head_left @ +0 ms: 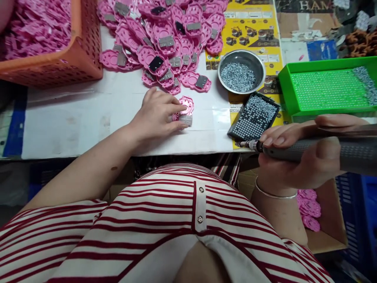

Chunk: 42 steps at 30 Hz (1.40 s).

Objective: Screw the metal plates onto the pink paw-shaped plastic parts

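My left hand (160,114) holds a small pink plastic part (187,104) against the white tabletop, its fingers on the part's left side and near the grey piece at its lower edge. In my right hand (300,157) is a dark grey electric screwdriver (353,151), its tip pointing left, just below a tilted black perforated tray (255,118) of small screws. Behind that tray stands a metal bowl (241,72) full of screws. A pile of pink parts (166,41) with grey or black pieces lies beyond my left hand.
An orange basket (85,47) of pink pieces stands at the left. At the right is a green tray (288,90) with screws. Below the table edge, a cardboard box (330,236) holds pink parts, beside a blue crate (350,212). Brown pieces (361,43) lie at the far right.
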Each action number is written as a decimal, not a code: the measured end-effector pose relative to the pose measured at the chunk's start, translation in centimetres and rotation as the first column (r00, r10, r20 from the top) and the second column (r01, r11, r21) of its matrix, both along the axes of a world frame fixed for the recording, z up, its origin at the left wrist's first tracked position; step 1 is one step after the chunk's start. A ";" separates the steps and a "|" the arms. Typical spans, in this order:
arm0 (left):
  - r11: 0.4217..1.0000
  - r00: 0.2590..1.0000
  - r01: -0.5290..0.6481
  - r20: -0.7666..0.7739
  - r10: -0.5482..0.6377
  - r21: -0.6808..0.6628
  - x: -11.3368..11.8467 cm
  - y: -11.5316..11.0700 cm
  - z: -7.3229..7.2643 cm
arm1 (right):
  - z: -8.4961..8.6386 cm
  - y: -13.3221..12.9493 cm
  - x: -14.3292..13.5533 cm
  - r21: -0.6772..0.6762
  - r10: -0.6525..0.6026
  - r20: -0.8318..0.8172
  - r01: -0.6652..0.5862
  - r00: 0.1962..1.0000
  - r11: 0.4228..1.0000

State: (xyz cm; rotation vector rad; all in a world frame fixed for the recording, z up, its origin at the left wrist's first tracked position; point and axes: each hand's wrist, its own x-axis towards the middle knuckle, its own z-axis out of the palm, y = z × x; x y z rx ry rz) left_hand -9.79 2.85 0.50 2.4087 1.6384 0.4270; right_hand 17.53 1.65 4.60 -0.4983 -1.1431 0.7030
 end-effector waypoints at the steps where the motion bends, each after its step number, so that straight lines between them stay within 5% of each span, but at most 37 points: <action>1: 1.000 1.000 -0.008 -0.018 0.008 -0.013 0.6 -0.2 -0.2 | 0.0 0.0 0.0 -0.007 -0.009 0.007 0.009 1.000 1.000; 5: 0.995 0.995 -0.078 -0.061 0.075 -0.058 3.7 -0.5 0.1 | -0.2 0.2 0.1 0.013 -0.072 0.020 0.072 0.997 0.997; 12: 0.989 0.970 0.137 -0.210 -0.122 0.054 8.8 -1.0 0.6 | -0.6 -0.2 1.2 -0.052 -0.043 0.029 0.044 0.999 0.998; 15: 0.984 0.965 0.162 -0.219 -0.141 0.077 8.6 -0.7 0.6 | -0.6 -0.3 1.6 -0.044 -0.028 0.037 0.029 0.999 0.999; 24: 0.997 0.999 -0.011 -0.036 0.014 0.081 5.2 -1.7 0.2 | -0.9 -0.1 0.7 0.052 -0.067 -0.008 0.067 0.998 0.996; 30: 0.997 1.000 0.008 -0.011 -0.007 0.076 5.8 -2.2 -0.3 | -1.3 -0.7 0.3 -0.110 -0.069 -0.002 0.068 0.998 0.992; 42: 1.000 0.999 0.021 -0.043 -0.021 0.007 6.6 -1.9 0.1 | -1.3 -0.7 0.9 -0.067 -0.078 0.011 0.079 0.997 0.995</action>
